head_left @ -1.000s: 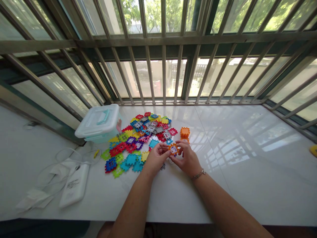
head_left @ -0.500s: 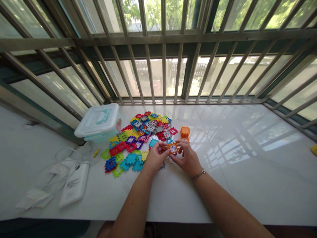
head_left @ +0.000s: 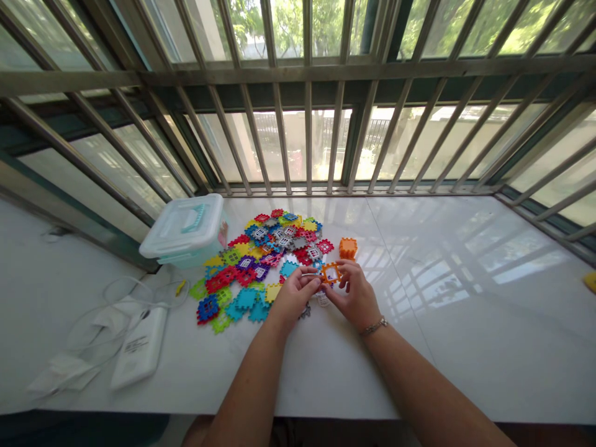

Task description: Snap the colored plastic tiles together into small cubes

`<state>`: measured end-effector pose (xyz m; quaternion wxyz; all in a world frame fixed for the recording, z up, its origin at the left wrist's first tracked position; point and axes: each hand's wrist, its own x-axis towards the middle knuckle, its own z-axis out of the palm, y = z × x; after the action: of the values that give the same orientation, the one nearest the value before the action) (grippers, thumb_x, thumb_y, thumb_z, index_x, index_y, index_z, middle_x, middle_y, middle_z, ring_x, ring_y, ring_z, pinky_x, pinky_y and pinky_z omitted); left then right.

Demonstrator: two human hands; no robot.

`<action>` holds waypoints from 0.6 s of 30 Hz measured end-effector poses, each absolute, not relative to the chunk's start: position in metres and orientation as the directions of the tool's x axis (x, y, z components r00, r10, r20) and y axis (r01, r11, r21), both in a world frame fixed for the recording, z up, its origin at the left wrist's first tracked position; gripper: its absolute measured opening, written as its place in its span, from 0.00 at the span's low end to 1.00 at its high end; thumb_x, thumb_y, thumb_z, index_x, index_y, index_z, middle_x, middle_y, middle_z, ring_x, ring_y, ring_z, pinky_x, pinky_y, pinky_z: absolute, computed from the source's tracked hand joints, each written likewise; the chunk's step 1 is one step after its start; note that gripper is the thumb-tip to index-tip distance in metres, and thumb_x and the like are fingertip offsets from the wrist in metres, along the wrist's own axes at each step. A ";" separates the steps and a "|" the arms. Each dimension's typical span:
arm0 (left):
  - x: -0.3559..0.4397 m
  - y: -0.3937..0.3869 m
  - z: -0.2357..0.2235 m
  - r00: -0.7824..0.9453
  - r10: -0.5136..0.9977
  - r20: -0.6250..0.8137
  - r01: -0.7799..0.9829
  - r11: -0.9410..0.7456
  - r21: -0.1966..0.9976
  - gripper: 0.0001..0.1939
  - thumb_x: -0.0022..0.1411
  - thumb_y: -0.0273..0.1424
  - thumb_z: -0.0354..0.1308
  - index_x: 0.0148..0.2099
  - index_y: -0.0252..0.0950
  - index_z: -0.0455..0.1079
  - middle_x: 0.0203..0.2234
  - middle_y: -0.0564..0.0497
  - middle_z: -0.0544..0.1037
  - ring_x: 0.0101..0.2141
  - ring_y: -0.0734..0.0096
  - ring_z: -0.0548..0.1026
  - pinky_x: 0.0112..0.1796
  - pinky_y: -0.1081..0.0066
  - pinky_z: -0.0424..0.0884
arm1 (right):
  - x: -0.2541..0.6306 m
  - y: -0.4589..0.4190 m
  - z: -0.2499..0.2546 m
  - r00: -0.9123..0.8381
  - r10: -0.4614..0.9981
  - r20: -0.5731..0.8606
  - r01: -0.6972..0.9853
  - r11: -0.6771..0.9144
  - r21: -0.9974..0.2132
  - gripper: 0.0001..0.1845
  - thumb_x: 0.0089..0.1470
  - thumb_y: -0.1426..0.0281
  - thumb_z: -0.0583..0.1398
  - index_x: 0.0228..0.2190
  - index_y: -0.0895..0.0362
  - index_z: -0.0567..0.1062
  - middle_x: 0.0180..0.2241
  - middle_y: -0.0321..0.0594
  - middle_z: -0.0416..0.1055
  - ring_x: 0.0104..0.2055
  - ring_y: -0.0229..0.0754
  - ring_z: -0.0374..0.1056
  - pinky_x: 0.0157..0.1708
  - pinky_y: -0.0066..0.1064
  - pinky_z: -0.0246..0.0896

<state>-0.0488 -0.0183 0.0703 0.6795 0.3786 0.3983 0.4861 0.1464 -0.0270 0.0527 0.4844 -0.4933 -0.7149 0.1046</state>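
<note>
My right hand (head_left: 358, 297) pinches a square orange building tile (head_left: 331, 273) with a toothed edge; its middle is an open hole, and something pale and purple shows through. My left hand (head_left: 294, 297) is closed beside the tile's left edge, thumb against fingers. A thin pale edge shows at those fingers, too small to make out. Just beyond the right hand stands an orange stack of toothed squares (head_left: 348, 248). Left of the hands spreads a heap of multicoloured tiles (head_left: 246, 299), several with window inserts. A small white piece (head_left: 323, 299) lies under the hands.
A clear-lidded, mint plastic box (head_left: 184, 230) sits at the back left. Closer in on the left are a white power bank (head_left: 139, 347) and loose white cables (head_left: 93, 335). Metal window bars (head_left: 307, 136) rise behind the white tabletop (head_left: 465, 310). Something yellow (head_left: 590, 282) shows at the right edge.
The white window insert seen in the orange tile is gone from its middle, leaving a see-through hole. The tile has shifted slightly right and up, with the right hand on it.
</note>
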 end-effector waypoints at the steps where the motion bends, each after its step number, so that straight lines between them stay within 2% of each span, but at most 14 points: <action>1: -0.049 -0.019 0.071 0.213 0.962 -0.174 -0.362 0.243 0.900 0.33 0.55 0.47 0.80 0.55 0.38 0.73 0.45 0.43 0.86 0.44 0.61 0.86 0.52 0.63 0.78 | 0.146 -0.026 0.053 -0.016 0.806 0.592 0.617 0.474 -0.628 0.24 0.64 0.60 0.70 0.53 0.49 0.66 0.60 0.48 0.73 0.31 0.36 0.69 0.33 0.36 0.74; 5: -0.049 -0.021 0.074 0.214 0.962 -0.169 -0.349 0.237 0.907 0.31 0.58 0.46 0.78 0.56 0.37 0.73 0.48 0.41 0.86 0.48 0.59 0.85 0.55 0.62 0.78 | 0.148 -0.023 0.053 0.106 0.815 0.569 0.674 0.362 -0.644 0.24 0.63 0.56 0.69 0.53 0.49 0.66 0.61 0.48 0.74 0.28 0.35 0.68 0.33 0.36 0.73; 11: -0.050 -0.024 0.077 0.167 0.973 -0.159 -0.323 0.207 0.923 0.27 0.60 0.47 0.77 0.53 0.37 0.76 0.45 0.41 0.86 0.49 0.58 0.85 0.54 0.61 0.79 | 0.153 -0.018 0.053 0.263 0.847 0.461 0.738 0.131 -0.662 0.28 0.62 0.49 0.67 0.53 0.51 0.70 0.43 0.40 0.79 0.26 0.41 0.69 0.30 0.37 0.67; 18: -0.047 -0.016 0.064 0.147 0.974 -0.172 -0.293 0.209 0.933 0.28 0.55 0.50 0.79 0.48 0.38 0.78 0.39 0.44 0.85 0.43 0.59 0.85 0.47 0.64 0.81 | 0.155 -0.012 0.048 0.332 0.852 0.404 0.774 -0.001 -0.633 0.28 0.61 0.49 0.66 0.53 0.52 0.70 0.46 0.44 0.79 0.29 0.44 0.69 0.29 0.37 0.62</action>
<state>-0.0474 -0.0162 0.0639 0.6466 0.3941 0.4319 0.4899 0.1554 -0.0120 0.0480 0.4093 -0.7059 -0.5761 0.0476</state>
